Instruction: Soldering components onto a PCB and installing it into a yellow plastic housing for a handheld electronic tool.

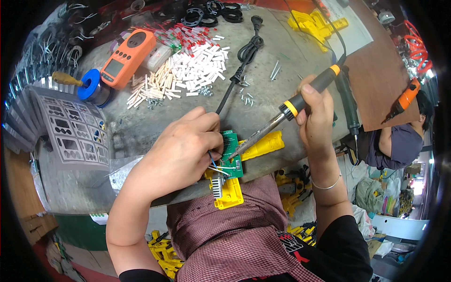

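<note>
My right hand (315,105) is closed around the handle of a soldering iron (267,131). The iron slants down to the left, its tip at the green circuit board (229,140). At the board's left edge, my left hand (185,145) pinches a blue wire (213,160); its fingertips are partly hidden. White wires (221,168) lie over the board's lower part, beside a finned metal heat sink (217,187). Under the board is a yellow plastic housing (230,196), and another yellow shell piece (265,146) lies to its right. A black power cord (228,96) runs down toward my left hand.
Piles of white sleeves (199,66) and loose screws (247,98) lie on the grey bench. An orange multimeter (129,58) and blue solder spool (94,89) stand left. A dark corded tool (347,103) lies right, near another person (399,145). Yellow housings (317,26) lie far right.
</note>
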